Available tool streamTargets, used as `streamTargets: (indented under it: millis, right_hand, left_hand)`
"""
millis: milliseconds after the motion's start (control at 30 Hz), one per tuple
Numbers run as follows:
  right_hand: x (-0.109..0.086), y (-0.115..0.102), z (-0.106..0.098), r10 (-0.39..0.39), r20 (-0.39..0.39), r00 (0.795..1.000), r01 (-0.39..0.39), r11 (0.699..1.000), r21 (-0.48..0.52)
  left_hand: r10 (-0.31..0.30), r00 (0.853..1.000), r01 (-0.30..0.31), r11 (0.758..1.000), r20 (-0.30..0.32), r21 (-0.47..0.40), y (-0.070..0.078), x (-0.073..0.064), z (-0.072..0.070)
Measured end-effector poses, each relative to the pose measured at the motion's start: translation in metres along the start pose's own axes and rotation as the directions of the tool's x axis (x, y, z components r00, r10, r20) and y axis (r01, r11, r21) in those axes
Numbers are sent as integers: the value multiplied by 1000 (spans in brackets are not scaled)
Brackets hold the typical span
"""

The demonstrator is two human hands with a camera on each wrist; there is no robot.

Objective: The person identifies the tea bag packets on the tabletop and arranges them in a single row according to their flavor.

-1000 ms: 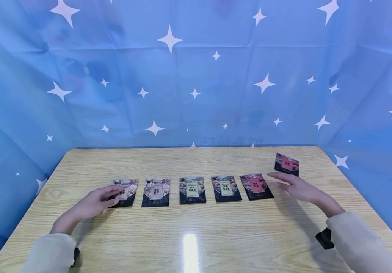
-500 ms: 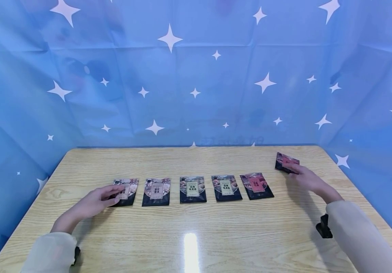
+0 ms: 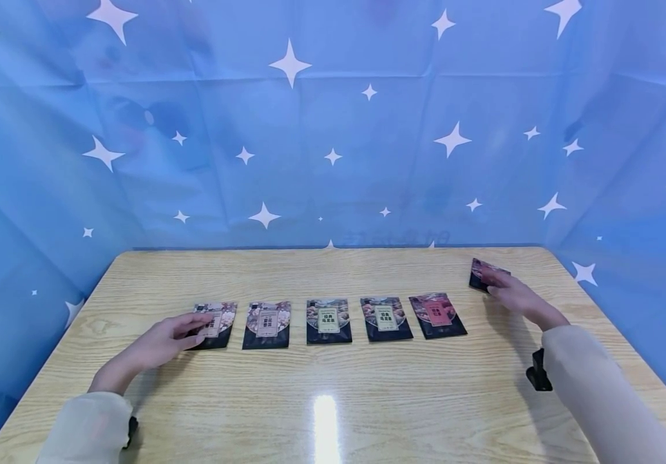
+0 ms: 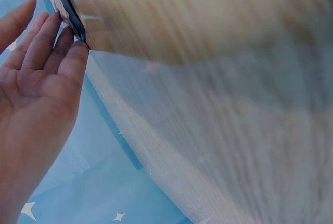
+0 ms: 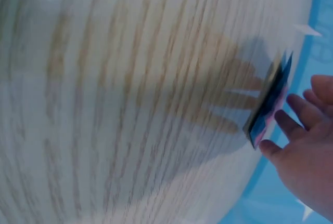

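My left hand [image 3: 165, 340] rests its fingertips on the leftmost tea packet [image 3: 224, 322], a black sachet with a pale pink label. In the left wrist view its fingers are extended, touching the edge of that packet [image 4: 67, 7]. My right hand [image 3: 521, 301] lies over the red-labelled tea packet [image 3: 476, 277] at the back right, partly covering its label. In the right wrist view the fingers are spread and fairly straight against the packet's printed face [image 5: 268, 109]. The thumb does not appear to pinch it.
Between the hands runs a row of packets: a pink-labelled one [image 3: 266, 325], two green-labelled ones [image 3: 329, 321] [image 3: 386, 319], and a red-labelled one [image 3: 437, 316]. All lie flat on the wooden table [image 3: 240, 399]. A blue starred cloth [image 3: 321, 180] hangs behind.
My right hand has moved back and rightward from beside the row's red-labelled packet onto the separate one at the back right. My left hand has stayed in place.
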State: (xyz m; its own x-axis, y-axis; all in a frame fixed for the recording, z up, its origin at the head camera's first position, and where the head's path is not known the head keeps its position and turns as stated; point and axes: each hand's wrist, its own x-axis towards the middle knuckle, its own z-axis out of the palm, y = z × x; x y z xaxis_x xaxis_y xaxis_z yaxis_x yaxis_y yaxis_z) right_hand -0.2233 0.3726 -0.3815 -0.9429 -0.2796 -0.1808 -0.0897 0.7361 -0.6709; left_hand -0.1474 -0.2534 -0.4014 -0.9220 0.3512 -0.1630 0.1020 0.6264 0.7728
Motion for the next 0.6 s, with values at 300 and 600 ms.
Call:
streamTargets:
  millis: [300, 600]
  right_hand:
    - [0, 3, 2, 8, 26, 1000, -8, 999, 33]
    - [-16, 4, 3, -27, 37, 999, 28, 999, -22]
  left_hand:
    - [13, 1000, -13, 1000, -5, 15, 0, 1, 0]
    - [6, 1000, -6, 1000, 1, 8, -1, 1, 0]
